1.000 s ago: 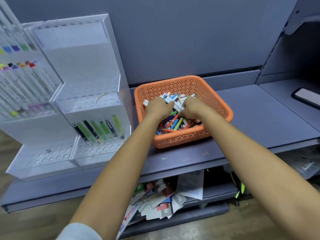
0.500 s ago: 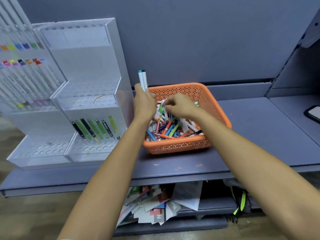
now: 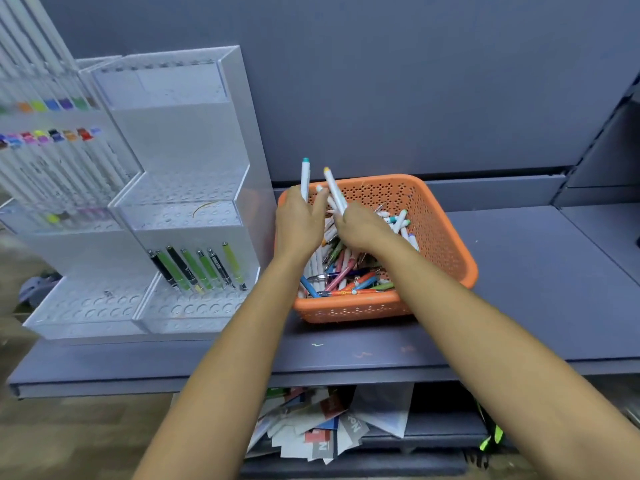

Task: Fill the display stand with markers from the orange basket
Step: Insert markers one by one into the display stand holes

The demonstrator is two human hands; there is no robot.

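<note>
Clear display stand (image 3: 187, 209) sits just left of the orange basket (image 3: 446, 237) on the grey shelf (image 3: 536, 289), with loose papers (image 3: 322, 424) piled underneath. Both hands are over the basket's left side. Left hand (image 3: 299, 220) fingers pinch a teal-capped marker (image 3: 305, 178) that's upright, cap up. Right hand (image 3: 360, 226) grips a yellow-capped marker (image 3: 334, 190) that leans cap up-left.

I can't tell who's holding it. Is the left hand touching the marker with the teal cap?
Touching. In the head view the left hand grips the teal-capped marker, its barrel running down into the fingers.
</note>
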